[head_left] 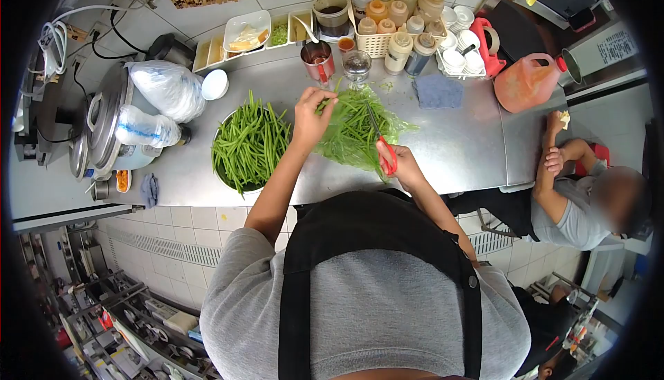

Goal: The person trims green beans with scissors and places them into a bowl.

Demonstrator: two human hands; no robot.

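My right hand [404, 167] is closed around the red handles of a pair of scissors [389, 156], their dark blades pointing away over a green plastic bag [349, 151]. Cut green bean pieces [356, 118] lie in the bag, which is spread on the steel table. Above the bag's left side, my left hand [312, 118] pinches a green bean, of which only a little shows at the fingertips. To the left of that hand, a round metal bowl [220, 172] is heaped with long whole green beans [250, 143].
Behind the bag stand a metal jug [318, 61], a glass jar [357, 66] and a basket of sauce bottles [373, 44]. A blue cloth [439, 93] and an orange-red jug [529, 84] are to the right. A seated person [570, 200] leans at the table's right end.
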